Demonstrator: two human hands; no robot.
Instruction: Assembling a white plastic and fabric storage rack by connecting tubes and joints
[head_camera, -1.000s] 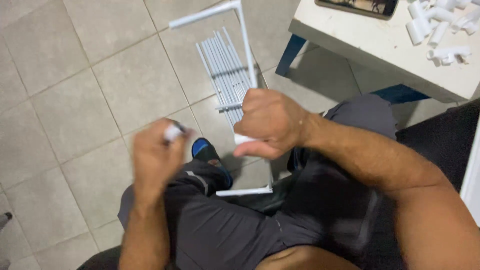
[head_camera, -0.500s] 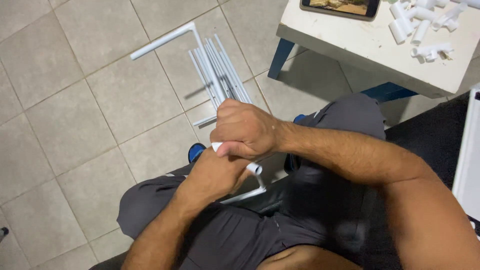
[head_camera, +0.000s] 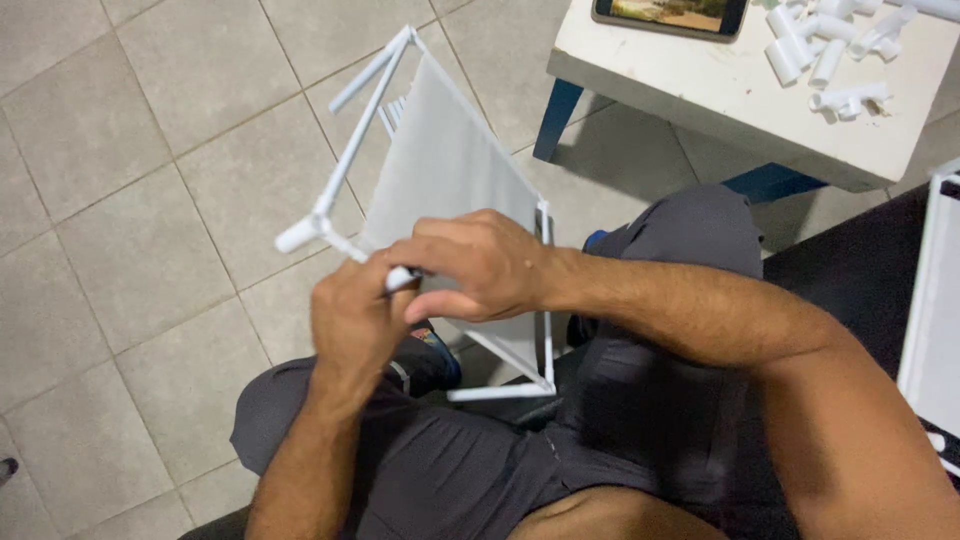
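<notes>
Head view: a seated person in dark grey trousers works over the lap, above a floor of pale square tiles (head_camera: 120, 200).
Work piece: a frame of thin white plastic tubes with a white flat panel set in it (head_camera: 450, 170), held tilted over the knees; its lower corner rests near the person's thigh.
Left hand: the left hand (head_camera: 350, 325) is clenched around a short white tube end at the near corner of the frame.
Right hand: the right hand (head_camera: 480, 265) is closed over the same corner from above, fingers curled down, touching the left hand.
Corner joint: a white tube connector (head_camera: 300, 235) sticks out just left of the hands, where two tubes meet.
Table: a small white table with blue legs (head_camera: 700, 100) stands to the upper right, well apart from the hands.
On table: a heap of short white tube fittings (head_camera: 830, 50) lies at the far edge; a dark tablet with a lit screen (head_camera: 670, 12) lies beside it.
Right edge: a white board (head_camera: 930, 300) stands upright beside the person's right arm.
</notes>
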